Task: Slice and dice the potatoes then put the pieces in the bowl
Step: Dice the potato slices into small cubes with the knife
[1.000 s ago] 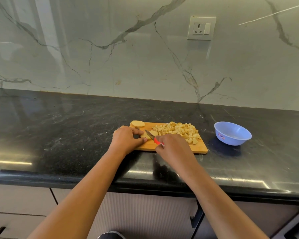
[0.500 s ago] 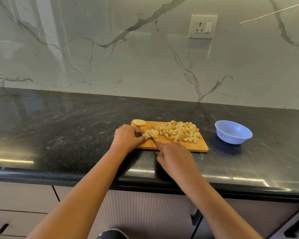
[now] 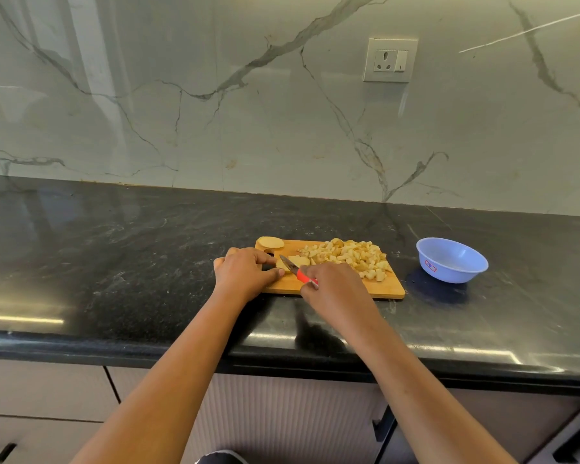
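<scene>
The right hand (image 3: pixel 335 289) grips the red-handled knife (image 3: pixel 297 271), whose handle is now exposed where it was previously hidden. The left hand (image 3: pixel 245 272) pinches the potato slice (image 3: pixel 298 261) near the cutting board's (image 3: pixel 335 290) left edge. The diced potato pile (image 3: pixel 349 257) and blue bowl (image 3: pixel 451 261) remain unmoved.

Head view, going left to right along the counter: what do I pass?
On the counter: left hand holding a potato piece → knife → pile of diced potato → blue bowl.

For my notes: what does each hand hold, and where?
Right hand grips the knife by its red handle; left hand pinches the potato slice at its left end.
</scene>
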Available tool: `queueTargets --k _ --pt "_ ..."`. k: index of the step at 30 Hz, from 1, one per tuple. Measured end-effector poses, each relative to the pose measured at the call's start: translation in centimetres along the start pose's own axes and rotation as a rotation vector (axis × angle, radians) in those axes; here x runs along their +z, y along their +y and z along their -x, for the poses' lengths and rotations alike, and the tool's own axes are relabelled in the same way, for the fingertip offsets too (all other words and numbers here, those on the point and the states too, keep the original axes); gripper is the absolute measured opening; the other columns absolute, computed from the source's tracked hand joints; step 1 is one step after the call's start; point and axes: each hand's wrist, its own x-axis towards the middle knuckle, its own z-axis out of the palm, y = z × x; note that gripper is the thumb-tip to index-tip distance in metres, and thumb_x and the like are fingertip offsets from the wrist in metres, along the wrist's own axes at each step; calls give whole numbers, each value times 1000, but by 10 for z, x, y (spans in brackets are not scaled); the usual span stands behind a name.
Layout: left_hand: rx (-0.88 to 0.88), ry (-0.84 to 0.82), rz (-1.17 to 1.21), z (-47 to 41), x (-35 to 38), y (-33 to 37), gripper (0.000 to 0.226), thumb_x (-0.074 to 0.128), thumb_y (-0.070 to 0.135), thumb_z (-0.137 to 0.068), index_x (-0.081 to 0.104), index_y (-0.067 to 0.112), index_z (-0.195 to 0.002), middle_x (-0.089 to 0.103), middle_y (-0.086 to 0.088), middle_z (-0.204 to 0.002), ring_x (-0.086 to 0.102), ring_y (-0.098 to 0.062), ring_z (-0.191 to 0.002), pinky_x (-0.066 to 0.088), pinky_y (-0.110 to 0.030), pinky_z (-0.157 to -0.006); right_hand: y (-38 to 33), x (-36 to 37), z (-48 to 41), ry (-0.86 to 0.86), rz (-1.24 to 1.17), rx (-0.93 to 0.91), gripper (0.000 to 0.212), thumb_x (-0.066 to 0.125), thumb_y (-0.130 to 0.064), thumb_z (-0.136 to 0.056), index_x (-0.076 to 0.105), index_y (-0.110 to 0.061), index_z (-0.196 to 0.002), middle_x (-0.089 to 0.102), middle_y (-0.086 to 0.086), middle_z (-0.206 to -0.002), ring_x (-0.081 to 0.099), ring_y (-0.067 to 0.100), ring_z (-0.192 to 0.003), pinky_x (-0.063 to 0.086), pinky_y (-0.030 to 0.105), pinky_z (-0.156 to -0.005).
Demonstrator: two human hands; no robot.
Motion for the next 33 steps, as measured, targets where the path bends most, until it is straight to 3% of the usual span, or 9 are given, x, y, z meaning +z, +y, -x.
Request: queueTargets --k 7,11,17,21,24,27,30,33 --pt "28 25 12 -2 0 -1 37 63 54 -83 66 37 -115 55 15 -129 39 -15 -126 25 -36 -97 -6 8 -12 -20 133 -48 38 48 -23 -95 53 -23 -133 64 3 -105 51 13 -77 44 24 -65" --pt "32 40 -5 -2 0 0 38 61 56 -83 66 38 -115 54 15 -129 38 -15 -125 25 -35 -95 -12 16 -12 -31 199 -62 34 45 -23 -96 54 -18 -129 61 5 -103 55 18 -89 38 25 -65" --pt "44 30 -79 0 0 -1 41 58 59 -84 62 39 -120 50 11 -136 37 -17 -127 26 -37 -97 -7 19 13 -17 213 -95 48 38 -22 -99 31 -18 -147 63 7 -96 58 22 -88 40 28 -63" --pt "60 37 -106 0 -1 4 40 58 59 -84 62 38 -118 47 10 -138 36 -19 -128 26 -38 -98 2 17 22 17 262 -111 50 34 -24 -100 25 -22 -149 56 1 -88 50 18 -75 39 29 -59" --pt "71 46 -96 0 0 5 39 59 57 -84 61 38 -118 46 9 -140 35 -19 -130 26 -39 -99 9 16 24 28 350 -152 51 32 -26 -101 20 -23 -150 55 0 -94 42 16 -71 30 27 -52" --pt "77 50 -86 -1 0 5 38 59 56 -84 60 39 -119 46 9 -140 34 -19 -131 25 -39 -99 20 15 23 40 384 -169 52 32 -29 -102 17 -24 -151 56 -1 -103 44 14 -71 33 26 -53" --pt "82 51 -87 -4 3 6 36 58 55 -86 59 41 -119 48 10 -139 34 -18 -131 24 -39 -99 31 16 17 108 379 -190 50 35 -28 -101 22 -23 -150 56 -3 -98 47 12 -68 28 22 -47" --pt "95 50 -95 -8 6 9 34 57 55 -87 59 42 -118 53 11 -132 36 -16 -129 23 -38 -98 41 16 11 205 407 -188 50 67 -23 -85 54 -18 -133 55 -6 -69 37 8 -47 12 16 -38"
